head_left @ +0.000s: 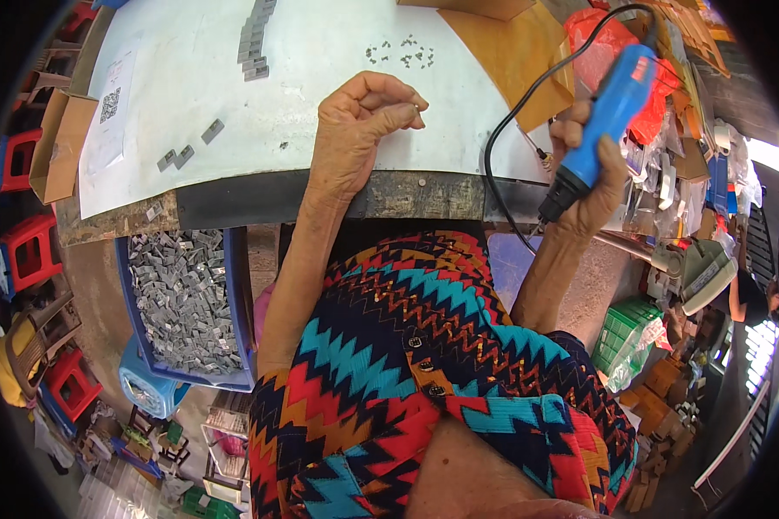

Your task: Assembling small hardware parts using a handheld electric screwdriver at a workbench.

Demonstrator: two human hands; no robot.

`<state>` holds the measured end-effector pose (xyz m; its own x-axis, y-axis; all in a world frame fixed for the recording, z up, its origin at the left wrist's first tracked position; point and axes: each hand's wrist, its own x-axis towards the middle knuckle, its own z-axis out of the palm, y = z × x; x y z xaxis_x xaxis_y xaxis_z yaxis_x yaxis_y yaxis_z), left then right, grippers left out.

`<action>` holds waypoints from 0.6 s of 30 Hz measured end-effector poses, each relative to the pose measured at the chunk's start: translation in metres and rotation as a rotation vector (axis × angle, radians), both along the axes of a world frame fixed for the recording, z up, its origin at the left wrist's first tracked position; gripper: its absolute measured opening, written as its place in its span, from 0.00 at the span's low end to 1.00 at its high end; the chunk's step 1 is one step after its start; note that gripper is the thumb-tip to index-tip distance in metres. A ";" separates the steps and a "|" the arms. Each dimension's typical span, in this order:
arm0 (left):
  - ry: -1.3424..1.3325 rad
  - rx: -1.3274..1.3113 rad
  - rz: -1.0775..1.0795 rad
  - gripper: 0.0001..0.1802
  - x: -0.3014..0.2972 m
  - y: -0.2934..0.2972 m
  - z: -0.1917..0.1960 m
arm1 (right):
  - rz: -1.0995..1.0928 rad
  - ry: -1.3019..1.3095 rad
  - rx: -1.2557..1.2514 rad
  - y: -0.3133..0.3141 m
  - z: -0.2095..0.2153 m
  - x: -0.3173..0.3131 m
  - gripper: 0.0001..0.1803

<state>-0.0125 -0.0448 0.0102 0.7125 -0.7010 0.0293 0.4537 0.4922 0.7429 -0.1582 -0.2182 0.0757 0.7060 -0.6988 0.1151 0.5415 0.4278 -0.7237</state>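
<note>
The left hand rests on the white surface with its fingers curled, pinching a small screw between thumb and fingertips. The right hand is clenched around a blue electric screwdriver, held off the right edge of the surface with its tip pointing down and its black cord looping back over the bench.

A row of small grey metal pieces lies lined up near the far edge, 3 more grey pieces sit loose nearer the left, and a scatter of tiny screws lies just beyond the left hand. No piece lies under the screwdriver. A blue bin below the surface on the left is heaped with the same grey pieces, so by the look of it most of the work is still to be done.
</note>
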 end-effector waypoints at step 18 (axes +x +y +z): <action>-0.043 0.002 0.030 0.08 -0.002 0.000 0.001 | 0.430 -0.320 -0.178 0.022 0.048 0.065 0.19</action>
<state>-0.0146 -0.0452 0.0110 0.7314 -0.6794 0.0584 0.4066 0.5033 0.7625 -0.0931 -0.1961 0.1237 0.8332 -0.3063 0.4605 0.5501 0.5447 -0.6330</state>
